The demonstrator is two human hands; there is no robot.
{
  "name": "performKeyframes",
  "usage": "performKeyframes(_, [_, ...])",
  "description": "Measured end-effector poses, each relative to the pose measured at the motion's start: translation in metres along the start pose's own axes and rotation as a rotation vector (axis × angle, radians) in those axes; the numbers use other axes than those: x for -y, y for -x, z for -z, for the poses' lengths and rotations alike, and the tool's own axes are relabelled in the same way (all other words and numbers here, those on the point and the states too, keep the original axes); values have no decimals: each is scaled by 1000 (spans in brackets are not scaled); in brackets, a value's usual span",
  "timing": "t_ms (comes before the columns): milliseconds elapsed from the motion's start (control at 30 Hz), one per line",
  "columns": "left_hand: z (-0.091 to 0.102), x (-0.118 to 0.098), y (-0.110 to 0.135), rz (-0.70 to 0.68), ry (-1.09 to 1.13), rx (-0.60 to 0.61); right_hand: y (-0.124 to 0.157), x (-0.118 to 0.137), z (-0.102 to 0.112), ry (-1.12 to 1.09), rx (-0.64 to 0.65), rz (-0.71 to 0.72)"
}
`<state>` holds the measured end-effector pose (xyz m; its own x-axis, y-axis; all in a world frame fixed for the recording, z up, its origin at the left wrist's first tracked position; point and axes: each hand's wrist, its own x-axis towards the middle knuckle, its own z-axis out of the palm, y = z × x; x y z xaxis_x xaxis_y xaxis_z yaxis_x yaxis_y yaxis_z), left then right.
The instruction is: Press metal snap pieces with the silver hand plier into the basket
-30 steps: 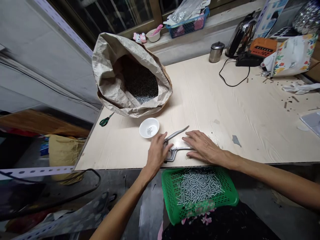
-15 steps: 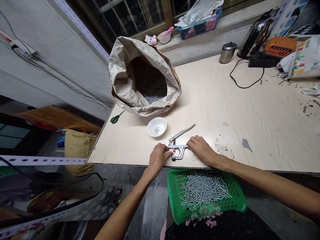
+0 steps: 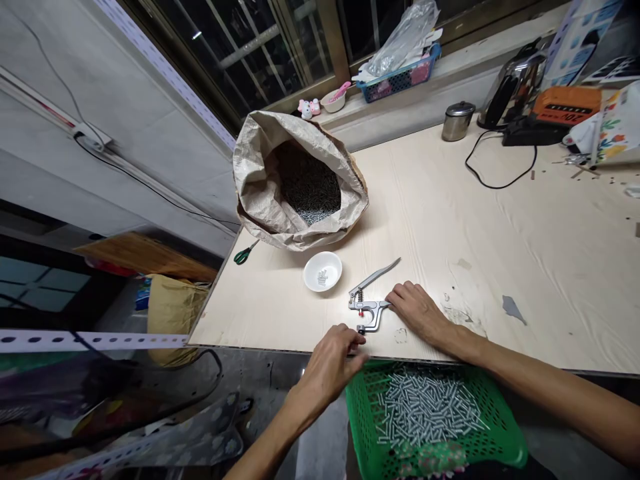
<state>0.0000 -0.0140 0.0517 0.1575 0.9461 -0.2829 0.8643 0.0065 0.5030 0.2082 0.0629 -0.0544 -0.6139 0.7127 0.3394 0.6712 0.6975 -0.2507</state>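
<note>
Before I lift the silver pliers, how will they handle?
The pliers probably won't bend, since they look like metal. The far handle likely swings if squeezed, given the coil spring beside it. With handles splayed, they seem unlikely to roll.

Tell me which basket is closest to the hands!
The green basket, near the left hand and piled with shiny metal pieces. The other basket is blue and sits farther off on the windowsill, with clear plastic on top.
</note>
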Motion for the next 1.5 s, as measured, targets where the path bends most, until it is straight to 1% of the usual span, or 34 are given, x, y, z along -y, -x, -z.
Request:
performKeyframes(33, [8, 0, -1, -37, -60, -37, 0, 0, 0, 6, 2, 2])
performKeyframes(67, [16, 3, -7, -47, -142, -116, 0, 0, -1, 14, 6, 3])
performKeyframes(133, [33, 15, -28, -6, -338, -311, 0, 0, -2, 26, 11, 3])
performKeyframes(167, [40, 22, -41, 15, -426, -352, 0, 0, -3, 30, 8, 3])
performKeyframes(200, [46, 31, -56, 19, -499, -350, 0, 0, -4, 32, 3, 2])
performKeyframes(233, [50, 39, -71, 15, -561, -322, 0, 0, -5, 34, -3, 2])
performKeyframes(300, [55, 53, -96, -13, -671, -217, 0, -1, -6, 35, -10, 4])
performKeyframes(400, [55, 64, -118, -70, -772, -76, 0, -1, -7, 37, -16, 7])
performKeyframes(567, [55, 68, -127, -156, -895, 71, -1, -1, -9, 34, -55, 17])
performKeyframes(667, [58, 68, -127, -199, -930, 110, -1, -2, -11, 11, -70, 20])
performKeyframes(700, [60, 67, -126, -199, -911, 95, -1, -3, -11, 5, -75, 25])
performKeyframes(733, [61, 65, -123, -194, -869, 54, -1, -3, -11, 1, -80, 32])
performKeyframes(767, [61, 61, -119, -183, -797, -16, -1, -3, -10, 1, -84, 41])
performKeyframes(800, [61, 56, -113, -165, -694, -104, -1, -3, -9, 4, -87, 52])
performKeyframes(867, [55, 45, -96, -100, -411, -265, 0, -1, -4, 25, -102, 76])
performKeyframes(900, [49, 39, -86, -47, -251, -302, 0, 0, -1, 41, -111, 90])
performKeyframes(933, [42, 33, -75, 14, -100, -292, 1, 2, 2, 62, -122, 105])
performKeyframes(1000, [25, 26, -56, 130, 149, -213, 3, 6, 7, 106, -160, 134])
performKeyframes(1067, [8, 22, -42, 216, 322, -152, 5, 9, 10, 137, -198, 161])
performKeyframes(1133, [-6, 21, -35, 271, 428, -143, 6, 12, 12, 146, -222, 183])
performKeyframes(1200, [-16, 21, -33, 300, 486, -151, 7, 13, 12, 145, -226, 196])
performKeyframes(1300, [-23, 21, -34, 313, 519, -153, 8, 12, 11, 144, -222, 199])
performKeyframes(1433, [-27, 24, -37, 323, 488, -148, 8, 11, 7, 145, -218, 200])
performKeyframes(1500, [-25, 25, -39, 338, 442, -108, 8, 10, 5, 134, -207, 202])
